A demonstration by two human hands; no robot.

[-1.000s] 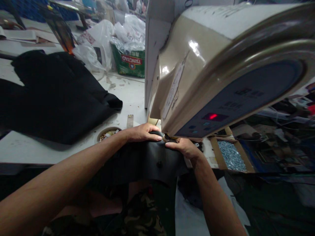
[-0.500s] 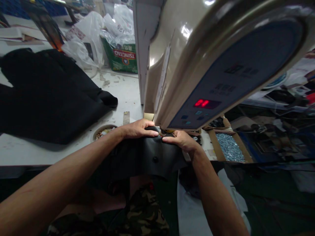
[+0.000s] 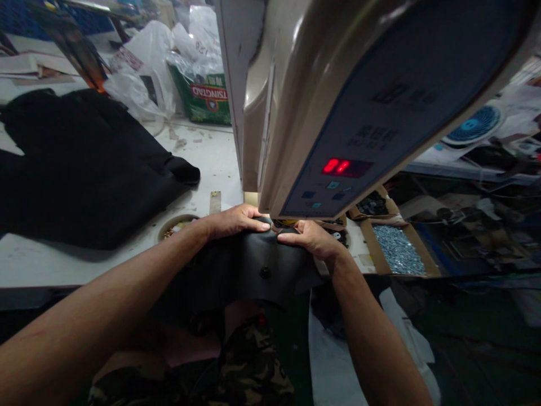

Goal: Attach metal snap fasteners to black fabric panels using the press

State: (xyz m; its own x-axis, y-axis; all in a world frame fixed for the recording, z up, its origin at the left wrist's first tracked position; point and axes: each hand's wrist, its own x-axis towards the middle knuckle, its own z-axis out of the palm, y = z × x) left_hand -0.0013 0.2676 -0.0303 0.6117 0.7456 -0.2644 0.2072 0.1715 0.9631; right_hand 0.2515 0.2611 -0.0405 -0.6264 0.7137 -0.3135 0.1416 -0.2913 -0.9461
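Note:
A piece of black fabric [image 3: 249, 276] hangs over the table's front edge, with a round black snap-like fitting [image 3: 265, 272] on it. My left hand [image 3: 236, 220] grips its upper edge, thumb on top, just left of the machine's working point. On the right side my right hand [image 3: 313, 239] pinches the same edge between thumb and curled fingers. The head of a beige press machine [image 3: 291, 107] with a red lit display [image 3: 344, 167] comes down between the two hands. Its tip and the fabric's edge beneath it are partly hidden.
On the left lies a pile of black fabric [image 3: 84, 175]. A round bowl of small parts [image 3: 180, 225] is sunk in the white table [image 3: 207, 146]. Cardboard boxes with silvery parts [image 3: 399, 248] and black parts [image 3: 372, 204] stand right. Behind are a green carton [image 3: 207, 98] and plastic bags [image 3: 152, 62].
The view has shifted slightly, so the machine sits a little further left and a blue fan shows at right. Both hands keep their hold on the fabric beneath the machine head.

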